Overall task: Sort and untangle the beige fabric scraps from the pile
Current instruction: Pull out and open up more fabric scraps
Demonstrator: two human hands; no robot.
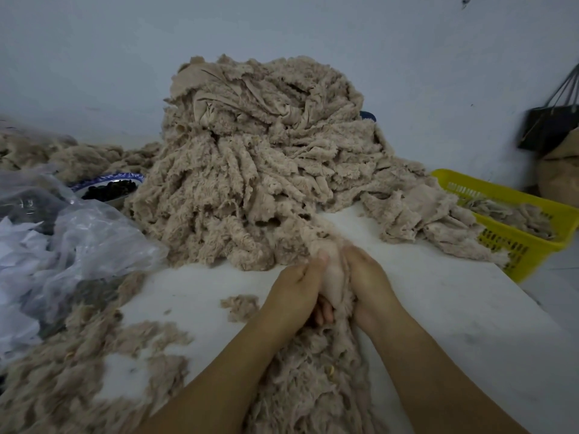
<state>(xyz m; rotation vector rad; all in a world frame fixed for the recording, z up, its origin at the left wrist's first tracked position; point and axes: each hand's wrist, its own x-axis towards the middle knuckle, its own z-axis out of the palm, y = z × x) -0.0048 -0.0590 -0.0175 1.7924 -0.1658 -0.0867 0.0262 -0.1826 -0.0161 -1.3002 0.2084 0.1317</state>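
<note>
Beige fabric scraps (260, 170) rise in a tall, tangled pile at 12 o'clock from the person's hands, on the far half of a white table (438, 308). One strip (332, 277) trails out of the heap's foot and is caught between both hands. The left hand (294, 286) has its fingers curled under the strip and its thumb pressed on top. The right hand (366, 277), just beside it at 3 o'clock, curls its fingers into the same strip. More of this fluffy length (313, 386) runs down toward 6 o'clock between the forearms. Loose scraps (62, 371) spread at 8 o'clock. A clear plastic bag (78, 233) sits at 9 o'clock, with a blue-rimmed bowl (109, 186) behind it. A yellow basket (513, 245) holding a few scraps stands at 3 o'clock, off the table's edge.
</note>
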